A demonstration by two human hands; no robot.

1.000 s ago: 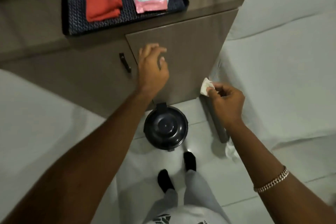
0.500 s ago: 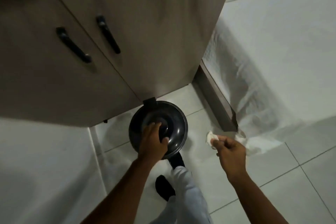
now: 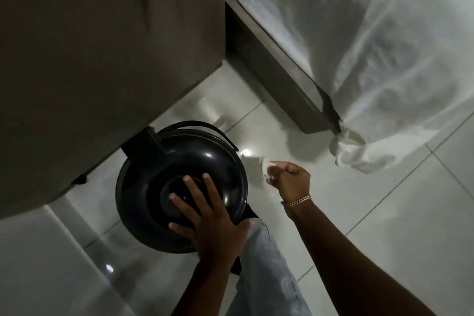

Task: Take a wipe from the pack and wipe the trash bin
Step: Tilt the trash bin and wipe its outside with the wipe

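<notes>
A round black trash bin [image 3: 164, 161] with a domed lid and a wire handle stands on the tiled floor below the cabinet. My left hand [image 3: 205, 218] lies flat on the lid, fingers spread over its centre. My right hand [image 3: 289, 177] hovers just right of the bin's rim and pinches a small white wipe [image 3: 265, 165], which is apart from the bin. The pack of wipes is out of view.
A brown cabinet [image 3: 102, 46] overhangs the bin at upper left. A bed with a white sheet [image 3: 372, 59] and a dark base [image 3: 295, 92] fills the upper right. My leg in light trousers [image 3: 264, 264] is below the bin. White floor tiles [image 3: 384, 213] lie on the right.
The view has dropped closer to the bin, so the cabinet top and pack left the frame. My left hand has spread flat on the lid. My right hand with the wipe has come nearer the bin.
</notes>
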